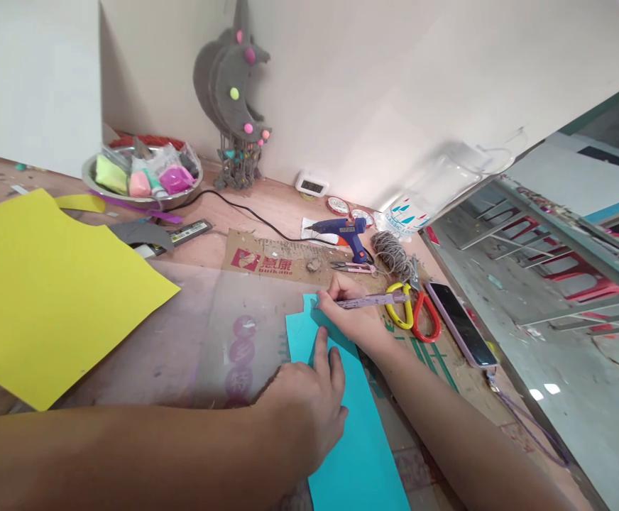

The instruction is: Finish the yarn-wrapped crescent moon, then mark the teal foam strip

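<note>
A long sheet of turquoise paper (360, 454) lies on the table, its top end cut into a narrow tab. My left hand (307, 404) rests on this sheet with the fingers stretched out, pressing it down. Near the tab, my right hand (349, 309) is closed around a purple pen (373, 301). The pen's tip meets the paper close to the top edge, partly hidden by my fingers. Just right of that hand are scissors with one yellow and one red handle (425, 317).
Yellow paper (59, 291) covers the left side. Behind my hands lie a blue glue gun (344, 231), small snips (353, 267) and grey yarn (392, 252). A phone (461, 323) sits by the right table edge. A metal bowl (142, 195) of bagged clay stands back left.
</note>
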### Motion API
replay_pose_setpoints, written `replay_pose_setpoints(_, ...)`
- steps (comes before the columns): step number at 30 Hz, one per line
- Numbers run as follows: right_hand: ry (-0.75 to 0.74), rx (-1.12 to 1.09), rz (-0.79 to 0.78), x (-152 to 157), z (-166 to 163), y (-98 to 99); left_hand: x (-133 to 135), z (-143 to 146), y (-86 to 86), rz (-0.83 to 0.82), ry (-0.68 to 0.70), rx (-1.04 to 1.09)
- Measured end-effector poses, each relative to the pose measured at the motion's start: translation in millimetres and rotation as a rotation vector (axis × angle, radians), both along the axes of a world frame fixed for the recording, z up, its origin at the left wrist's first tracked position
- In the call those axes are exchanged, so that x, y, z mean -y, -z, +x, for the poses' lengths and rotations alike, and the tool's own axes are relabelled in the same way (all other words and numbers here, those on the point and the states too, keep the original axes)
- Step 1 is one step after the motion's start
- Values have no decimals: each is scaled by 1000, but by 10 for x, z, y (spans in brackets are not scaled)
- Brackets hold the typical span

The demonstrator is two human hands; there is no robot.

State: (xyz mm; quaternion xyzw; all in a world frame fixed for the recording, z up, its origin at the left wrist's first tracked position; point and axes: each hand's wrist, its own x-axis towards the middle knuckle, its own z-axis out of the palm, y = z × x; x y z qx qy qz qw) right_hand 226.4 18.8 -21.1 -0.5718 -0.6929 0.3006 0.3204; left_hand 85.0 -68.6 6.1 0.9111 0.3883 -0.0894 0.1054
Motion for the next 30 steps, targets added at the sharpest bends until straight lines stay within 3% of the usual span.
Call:
replay_pose_setpoints(5,-9,-128,-18,-24,2,-21,-23,13,-42,-50,-9,-20)
replay_pose_setpoints(9,127,-355,42,-80,48,-28,-11,15,2,-17,-22,9)
replay_pose_setpoints(12,182,-404,54,-98,99,-46,3,9,32,4,-29,27)
replay_pose_setpoints(19,-31,103,282,-161,135,-249,15,2,27,52,-22,31)
replay_pose_setpoints(25,-203,480,370,-474,38,-159,9,-10,20,64,-12,41)
replay_pose_setpoints(28,-268,515,381,-554,30,-134,6,-6,12,56,-8,41)
replay_pose_setpoints(30,-228,435,358,-528,60,-172,8,0,10,46,-12,40)
